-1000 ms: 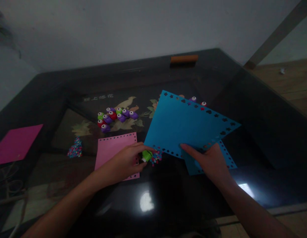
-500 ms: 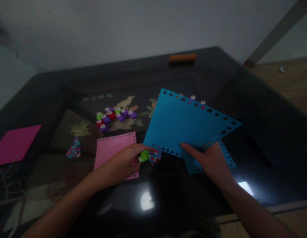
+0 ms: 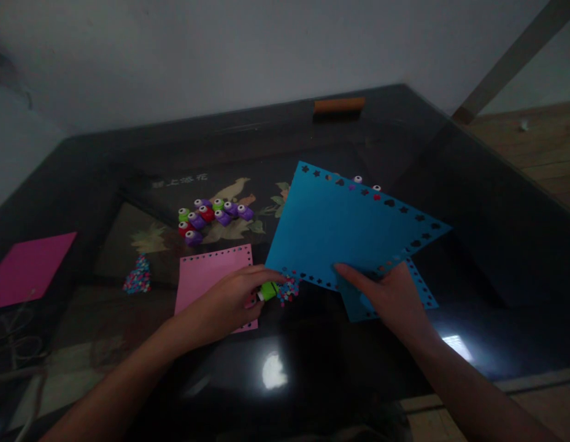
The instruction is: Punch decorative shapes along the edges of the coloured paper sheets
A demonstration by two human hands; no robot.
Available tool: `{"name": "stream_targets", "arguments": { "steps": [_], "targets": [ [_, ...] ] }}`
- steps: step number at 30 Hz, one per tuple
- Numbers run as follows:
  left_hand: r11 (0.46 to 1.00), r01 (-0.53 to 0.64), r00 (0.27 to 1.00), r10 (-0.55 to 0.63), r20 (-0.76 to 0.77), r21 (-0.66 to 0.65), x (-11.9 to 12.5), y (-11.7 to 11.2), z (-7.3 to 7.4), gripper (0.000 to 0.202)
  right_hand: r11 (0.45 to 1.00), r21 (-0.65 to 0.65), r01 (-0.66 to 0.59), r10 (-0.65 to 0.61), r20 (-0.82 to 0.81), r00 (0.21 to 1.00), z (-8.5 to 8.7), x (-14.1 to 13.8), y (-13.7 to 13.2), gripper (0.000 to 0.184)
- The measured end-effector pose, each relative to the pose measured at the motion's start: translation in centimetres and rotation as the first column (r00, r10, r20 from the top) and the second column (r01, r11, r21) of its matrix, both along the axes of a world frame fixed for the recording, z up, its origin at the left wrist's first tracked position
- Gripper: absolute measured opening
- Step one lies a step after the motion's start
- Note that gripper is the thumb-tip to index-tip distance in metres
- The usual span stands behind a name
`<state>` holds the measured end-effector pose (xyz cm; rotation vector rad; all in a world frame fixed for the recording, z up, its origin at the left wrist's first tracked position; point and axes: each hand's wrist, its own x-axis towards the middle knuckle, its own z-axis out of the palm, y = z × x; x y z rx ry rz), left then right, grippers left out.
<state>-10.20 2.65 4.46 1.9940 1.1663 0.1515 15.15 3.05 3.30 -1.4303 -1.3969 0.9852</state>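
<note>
My left hand (image 3: 234, 301) is closed around a green craft punch (image 3: 268, 291), at the near left corner of a blue sheet of paper (image 3: 335, 227). My right hand (image 3: 390, 294) grips that sheet by its near edge, thumb on top and fingers hidden beneath. Small punched shapes, such as flowers and stars, run along several edges of the sheet, which is held tilted above the table. Just past the punch lies a small heap of coloured paper cut-outs (image 3: 289, 291). A pink sheet (image 3: 206, 273) with punched edges lies partly under my left hand.
Several purple, red and green punches (image 3: 206, 213) stand in a cluster on the dark glossy table (image 3: 321, 362). More punches (image 3: 377, 189) show behind the blue sheet. Another blue sheet (image 3: 421, 285) lies beneath it. Leftward are a second cut-out pile (image 3: 138, 276) and a magenta sheet (image 3: 31, 267).
Almost nothing differs. Both hands keep their hold on the punch and the blue sheet, and the whole view has shifted very slightly.
</note>
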Motion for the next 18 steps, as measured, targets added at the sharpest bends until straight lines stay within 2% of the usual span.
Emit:
{"name": "stream_targets", "arguments": {
  "steps": [9,13,18],
  "targets": [
    [0.999,-0.038,0.996,0.035,0.079,0.033,-0.1,0.4,0.4,0.043,1.0,0.005,-0.015,0.015,-0.009,1.0,-0.5,0.4,0.1,0.021],
    [0.994,-0.112,0.987,0.111,0.12,-0.004,-0.1,0.5,0.7,0.037,0.999,-0.05,-0.021,0.022,0.028,0.999,-0.8,0.7,0.3,0.029],
    [0.982,-0.169,0.971,0.181,0.157,-0.09,-0.2,0.7,0.6,0.031,0.998,0.061,0.005,-0.007,0.031,0.999,-1.4,0.8,0.9,0.023]
  ]
}}
